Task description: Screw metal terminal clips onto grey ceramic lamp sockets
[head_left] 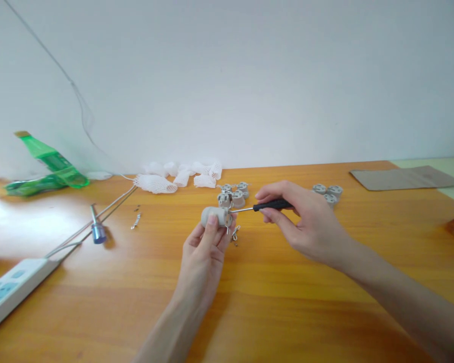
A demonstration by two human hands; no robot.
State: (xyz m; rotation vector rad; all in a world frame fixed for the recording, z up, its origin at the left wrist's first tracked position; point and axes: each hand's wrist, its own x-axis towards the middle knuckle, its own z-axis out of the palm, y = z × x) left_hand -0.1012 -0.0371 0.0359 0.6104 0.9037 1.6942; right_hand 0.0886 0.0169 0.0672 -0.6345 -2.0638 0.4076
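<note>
From the head view, the left hand (202, 249) is gripping a ceramic lamp socket (215, 217) between thumb and fingers, while the right hand (312, 224) is pinching a black-handled screwdriver (272, 204), its steel tip touching the socket (a small metal terminal (227, 230) is hanging below it). More sockets (232, 196) are sitting on the counter (272, 312) just beyond the hands, with white mesh sleeves (177, 176) lying farther back.

Matt ceramic lamp socket (215, 217); smooth black plastic screwdriver handle (272, 204); shiny metal shaft (242, 209); glossy wooden tabletop (272, 322).
</note>
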